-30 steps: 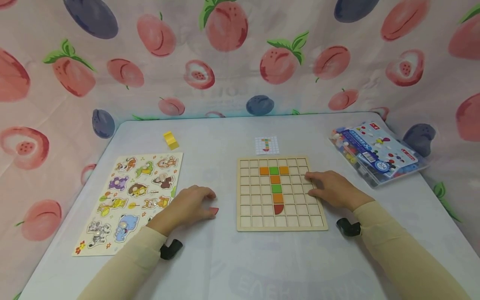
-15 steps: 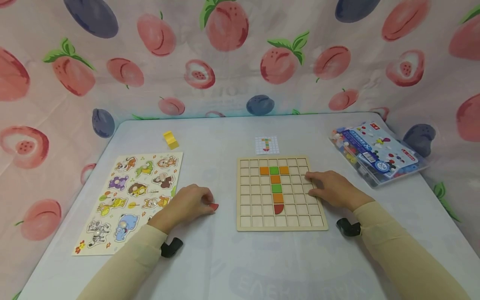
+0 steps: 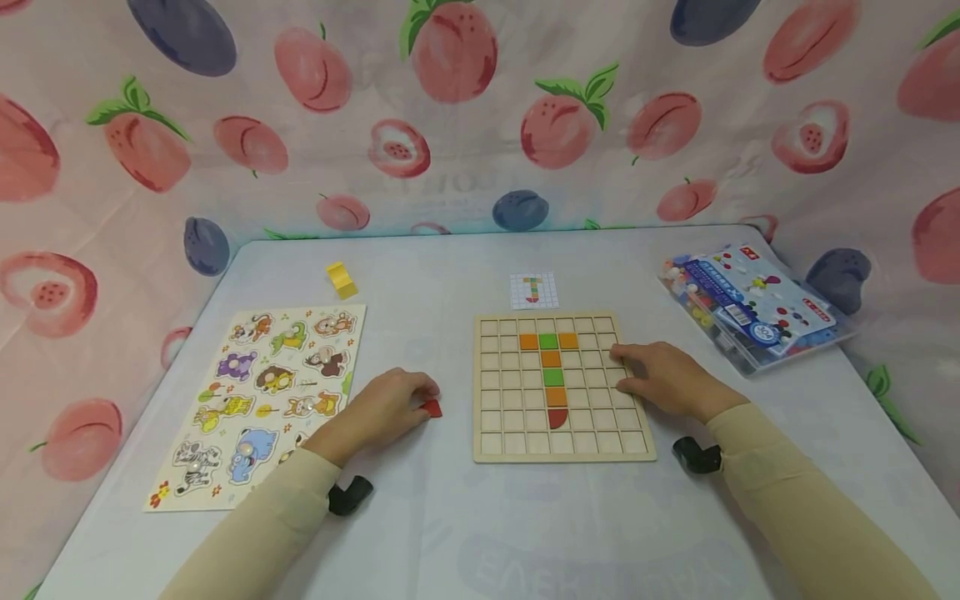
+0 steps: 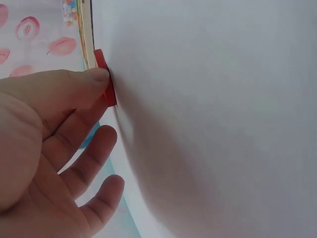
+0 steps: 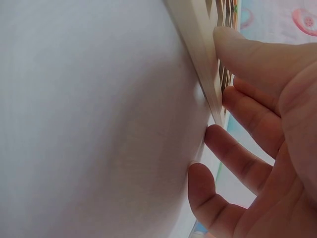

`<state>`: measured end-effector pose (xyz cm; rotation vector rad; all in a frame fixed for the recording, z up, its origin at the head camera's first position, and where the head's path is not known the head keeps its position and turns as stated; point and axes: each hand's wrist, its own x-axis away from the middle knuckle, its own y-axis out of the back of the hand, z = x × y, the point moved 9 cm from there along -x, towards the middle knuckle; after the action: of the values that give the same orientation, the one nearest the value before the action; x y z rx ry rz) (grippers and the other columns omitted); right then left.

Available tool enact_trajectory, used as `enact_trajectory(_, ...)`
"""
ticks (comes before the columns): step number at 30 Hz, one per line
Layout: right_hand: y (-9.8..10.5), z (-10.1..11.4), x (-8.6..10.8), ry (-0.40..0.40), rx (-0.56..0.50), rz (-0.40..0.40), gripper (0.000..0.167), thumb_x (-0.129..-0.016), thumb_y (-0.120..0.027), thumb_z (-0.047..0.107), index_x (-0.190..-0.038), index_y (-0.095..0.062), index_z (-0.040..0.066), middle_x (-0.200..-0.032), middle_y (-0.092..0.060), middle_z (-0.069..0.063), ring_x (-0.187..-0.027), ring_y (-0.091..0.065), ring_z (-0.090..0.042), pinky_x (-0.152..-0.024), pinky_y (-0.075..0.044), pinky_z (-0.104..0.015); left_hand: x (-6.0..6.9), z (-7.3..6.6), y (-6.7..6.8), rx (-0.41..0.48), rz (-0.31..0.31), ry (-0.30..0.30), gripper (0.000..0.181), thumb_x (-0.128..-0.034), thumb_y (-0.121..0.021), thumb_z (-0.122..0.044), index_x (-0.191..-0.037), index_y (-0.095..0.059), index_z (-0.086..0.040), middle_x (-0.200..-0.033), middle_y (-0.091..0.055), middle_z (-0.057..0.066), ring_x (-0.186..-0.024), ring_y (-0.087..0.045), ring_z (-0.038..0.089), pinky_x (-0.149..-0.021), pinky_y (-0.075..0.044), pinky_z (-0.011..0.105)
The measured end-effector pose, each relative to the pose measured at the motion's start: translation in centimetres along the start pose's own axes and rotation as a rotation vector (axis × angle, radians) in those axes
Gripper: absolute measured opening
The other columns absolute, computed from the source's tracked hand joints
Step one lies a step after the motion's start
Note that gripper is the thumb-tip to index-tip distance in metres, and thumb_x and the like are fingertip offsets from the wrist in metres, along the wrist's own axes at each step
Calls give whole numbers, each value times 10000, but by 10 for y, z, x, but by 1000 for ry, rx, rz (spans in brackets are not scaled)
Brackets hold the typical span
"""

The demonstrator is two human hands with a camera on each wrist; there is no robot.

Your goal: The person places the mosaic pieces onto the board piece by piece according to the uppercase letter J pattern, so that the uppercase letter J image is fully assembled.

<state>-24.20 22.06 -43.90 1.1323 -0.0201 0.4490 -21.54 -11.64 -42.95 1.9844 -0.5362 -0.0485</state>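
My left hand (image 3: 384, 410) pinches a small red tile (image 3: 432, 408) between thumb and fingers, just above the table left of the wooden grid board (image 3: 513, 457). In the left wrist view the tile (image 4: 110, 94) is seen edge-on, so its outline cannot be told. My right hand (image 3: 672, 379) rests on the board's right edge, thumb on top and fingers alongside. Orange and green square tiles (image 3: 552, 377) form a T in the grid. A red rounded tile (image 3: 557, 418) fills the cell at the foot of the stem.
Behind the board lies a small pattern card (image 3: 534, 291) showing a similar coloured shape. An animal peg puzzle (image 3: 288, 360) is on the left, partly under my left forearm. Yellow blocks (image 3: 342, 281) stand at the back left. A clear plastic case (image 3: 757, 304) sits back right.
The left hand has shifted slightly right with the red tile, which has turned a little in its fingers. The right hand and the board have stayed put.
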Motion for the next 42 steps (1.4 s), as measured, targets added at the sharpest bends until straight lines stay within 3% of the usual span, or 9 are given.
enact_trajectory(10, 0, 1, 1, 8, -6, -11, 570, -945, -695, 207, -1446, -508, 11, -1436, -495, -258, -1325, -419, -494, -1074, -318, -625, -2, -8, -6, 11, -1, -29, 268, -831, -800, -107, -1088, -724, -112, -966, -658, -48, -944, -562, 167, -891, -485, 357)
enact_trajectory(27, 0, 2, 1, 22, -2, -12, 567, -943, -699, 215, -1436, -516, 2, -1427, -505, -257, -1317, -433, -489, -1068, -329, -621, -8, -25, -16, -73, -13, -103, 224, -835, -812, -143, -1045, -736, -128, -921, -667, -68, -919, -582, 145, -870, -486, 353)
enact_trajectory(42, 1, 2, 1, 16, 9, -8, 578, -947, -697, 231, -1446, -507, 11, -1427, -505, -256, -1318, -431, -487, -1072, -329, -615, -14, -42, -9, -55, -48, -143, 200, -859, -779, -137, -1051, -726, -124, -943, -664, -53, -900, -578, 135, -842, -493, 331)
